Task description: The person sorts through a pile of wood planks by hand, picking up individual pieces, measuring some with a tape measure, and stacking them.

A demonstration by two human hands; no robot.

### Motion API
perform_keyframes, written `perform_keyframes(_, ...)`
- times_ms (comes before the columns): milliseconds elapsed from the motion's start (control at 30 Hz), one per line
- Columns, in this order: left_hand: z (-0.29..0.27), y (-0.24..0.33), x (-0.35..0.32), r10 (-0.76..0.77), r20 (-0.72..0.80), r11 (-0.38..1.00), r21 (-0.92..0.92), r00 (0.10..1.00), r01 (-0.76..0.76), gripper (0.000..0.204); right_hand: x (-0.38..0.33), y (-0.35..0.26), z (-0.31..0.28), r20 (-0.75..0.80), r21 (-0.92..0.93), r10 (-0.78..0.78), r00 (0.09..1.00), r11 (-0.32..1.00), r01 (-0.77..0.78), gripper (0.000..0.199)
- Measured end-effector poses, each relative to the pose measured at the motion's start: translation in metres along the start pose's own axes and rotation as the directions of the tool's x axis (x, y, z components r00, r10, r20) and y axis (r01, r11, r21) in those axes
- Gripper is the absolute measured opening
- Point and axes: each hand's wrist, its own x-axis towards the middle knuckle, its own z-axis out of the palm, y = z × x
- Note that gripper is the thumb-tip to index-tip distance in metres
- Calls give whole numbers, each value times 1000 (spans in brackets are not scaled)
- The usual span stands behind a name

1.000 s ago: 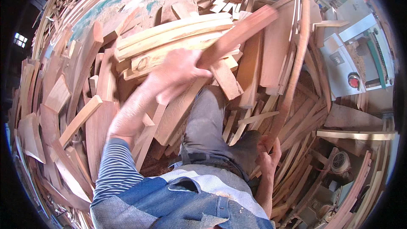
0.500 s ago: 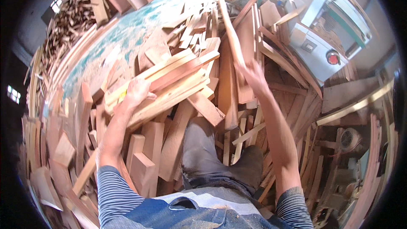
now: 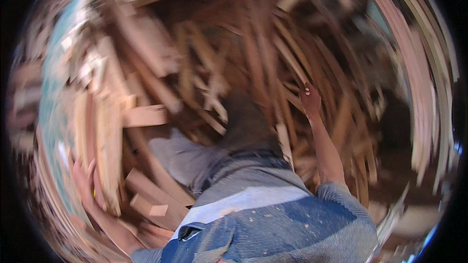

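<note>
Two arms reach to opposite sides of a worker standing amid sawn timber point(image 3: 336, 80), the scene smeared by blur. The left hand point(image 3: 84, 180), its fingers spread wide, is at the near end of a stack of pale planks point(image 3: 109, 139) on the worker's left; whether it presses on the wood or only hovers beside it cannot be told. The flat, splayed fingers would suit steadying rather than clasping.

Out on the other side, the right hand point(image 3: 310, 100) is curled at the near end of a thin slat point(image 3: 291, 59) among loose strips; the blur hides whether it has a grip. Meeting the slat at its tip, perhaps, spares reaching deeper into the tangle.

The pale planks lie lengthwise, side by side, seemingly aligned so that they sit together as one bundle. A short board point(image 3: 146, 116) juts from the stack's right side, crosswise to it, possibly serving as a prop underneath. Stubby blocks point(image 3: 155, 207) rest near the worker's trousers point(image 3: 178, 158), while long reddish boards point(image 3: 397, 63) run along the far right, apparently grouped by length.
</note>
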Motion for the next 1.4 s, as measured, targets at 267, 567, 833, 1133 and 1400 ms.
perform_keyframes(267,50,189,7,234,590,749,-616,773,243,47,-141,201,-104,-204,-200,507,838,816,-542,52)
perform_keyframes(567,126,330,-11,375,719,773,-591,585,230,57,-152,248,-42,-333,-482,515,790,627,-612,102)
perform_keyframes(833,132,314,-44,317,764,716,-581,562,385,58,-124,171,-56,-177,-249,633,754,712,-656,85)
perform_keyframes(1133,124,396,-34,595,664,484,-746,453,458,74,-60,-45,-31,130,371,-37,991,929,-14,88)
perform_keyframes(1400,136,420,-1,415,306,5,-942,857,334,66,-95,-270,-5,131,244,-777,615,627,740,91)
